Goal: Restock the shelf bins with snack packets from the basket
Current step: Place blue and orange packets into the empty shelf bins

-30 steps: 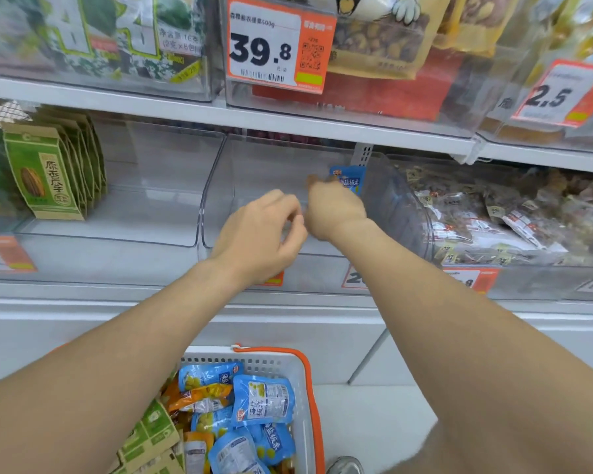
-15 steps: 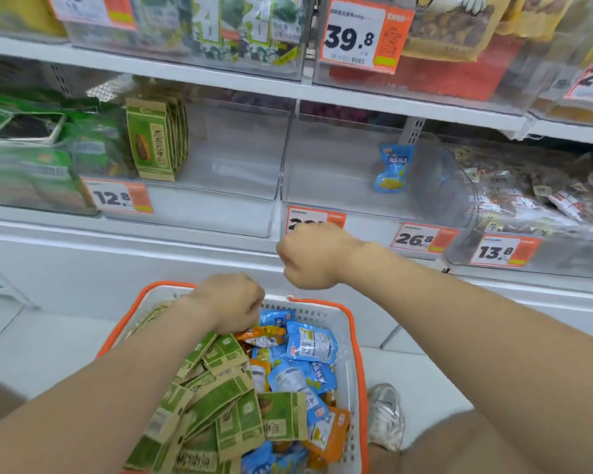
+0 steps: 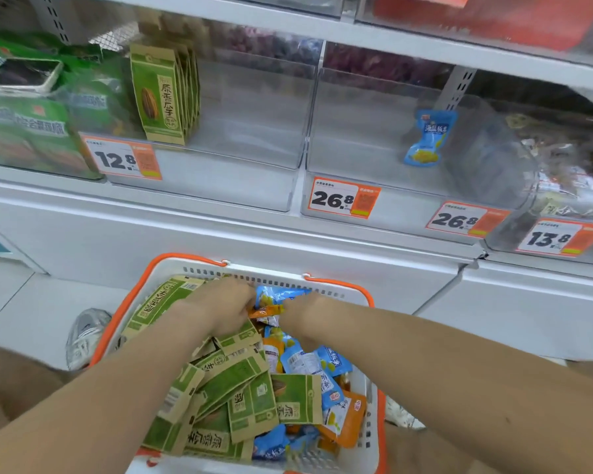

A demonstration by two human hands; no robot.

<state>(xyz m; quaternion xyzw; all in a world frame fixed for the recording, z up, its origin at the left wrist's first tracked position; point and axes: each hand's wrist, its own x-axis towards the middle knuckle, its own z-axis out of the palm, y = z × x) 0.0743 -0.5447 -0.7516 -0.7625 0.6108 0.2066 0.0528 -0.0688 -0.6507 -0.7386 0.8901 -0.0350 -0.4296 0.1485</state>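
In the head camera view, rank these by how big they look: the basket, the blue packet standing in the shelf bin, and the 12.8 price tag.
1. basket, by far the largest, though it is nearest the camera.
2 and 3. 12.8 price tag and blue packet: they look about alike, so no ranking between them.

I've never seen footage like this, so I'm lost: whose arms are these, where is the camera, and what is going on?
There is no machine here. A person wears a camera on the head, so you look down along their own two arms. Both hands reach into an orange-rimmed basket on the floor, full of green packets, blue packets and orange ones. The left hand and right hand meet over a small orange packet; which hand grips it cannot be told. Above are clear shelf bins: one bin holds upright green packets, the next bin a single blue packet.
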